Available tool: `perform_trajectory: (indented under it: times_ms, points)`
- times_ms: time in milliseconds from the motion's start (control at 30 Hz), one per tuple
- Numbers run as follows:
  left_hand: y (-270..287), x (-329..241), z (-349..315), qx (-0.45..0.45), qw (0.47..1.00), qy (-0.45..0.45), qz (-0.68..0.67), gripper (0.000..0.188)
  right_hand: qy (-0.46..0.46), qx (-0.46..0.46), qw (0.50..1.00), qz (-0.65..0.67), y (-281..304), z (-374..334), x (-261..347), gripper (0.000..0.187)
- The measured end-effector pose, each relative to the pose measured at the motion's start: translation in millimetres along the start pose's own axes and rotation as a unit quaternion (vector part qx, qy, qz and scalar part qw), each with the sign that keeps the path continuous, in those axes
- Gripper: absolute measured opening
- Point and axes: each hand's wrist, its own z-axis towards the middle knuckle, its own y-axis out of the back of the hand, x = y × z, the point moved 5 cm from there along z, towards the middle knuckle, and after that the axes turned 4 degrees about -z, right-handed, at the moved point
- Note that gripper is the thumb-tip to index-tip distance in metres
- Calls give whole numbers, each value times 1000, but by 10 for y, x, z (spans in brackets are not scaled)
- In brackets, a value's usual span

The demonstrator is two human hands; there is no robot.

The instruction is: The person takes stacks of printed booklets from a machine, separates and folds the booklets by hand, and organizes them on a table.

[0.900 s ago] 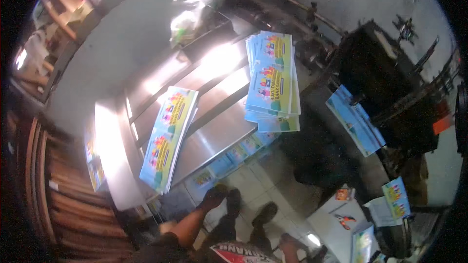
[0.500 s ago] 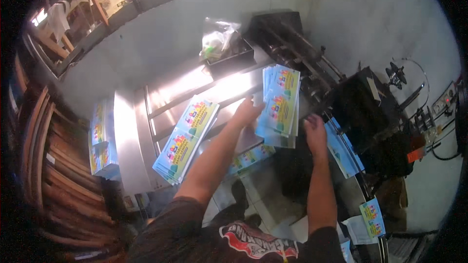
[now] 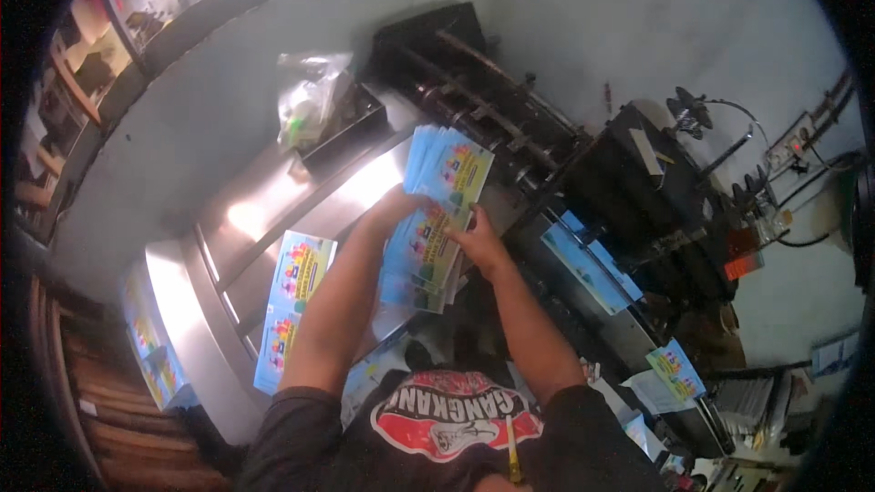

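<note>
A fanned stack of printed cards (image 3: pixel 460 173), light blue with colourful figures, is held between my two hands above the metal table. My left hand (image 3: pixel 401 208) grips its left edge, with the fingers partly hidden by the cards. On the right edge, my right hand (image 3: pixel 479 241) closes with the thumb lying over the top card. The stack's sheets are unevenly spread at the far and near ends. Beside my left forearm lies another pile of the same cards (image 3: pixel 305 264), partly covered by that arm.
A black tray (image 3: pixel 351 138) with a clear plastic bag (image 3: pixel 314 96) stands at the back of the metal table (image 3: pixel 260 196). To the right is a dark machine (image 3: pixel 629 191) with a blue printed sheet (image 3: pixel 592 264) on it. More cards (image 3: pixel 150 346) stand at far left.
My right hand has come in from beside the stack and now grips its right edge. The cards have fanned out and tilted. The view has turned, shifting the surroundings leftward.
</note>
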Motion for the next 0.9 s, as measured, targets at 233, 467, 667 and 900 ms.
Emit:
perform_trajectory:
  times_ms: [233,467,667,900]
  points:
    - [77,-833,-1295,-165,943,-110,266,51,-23,150,976,153,507,-301,166,85]
    - [-403,-360,-1783,-162,871,-89,455,38,303,129,930,-163,664,-23,458,112]
    - [-621,-180,-1662,-193,814,-72,543,36,190,319,925,-84,539,271,414,53]
    - [-235,-117,-2356,-327,805,-3,495,39,184,340,920,-62,570,402,273,32]
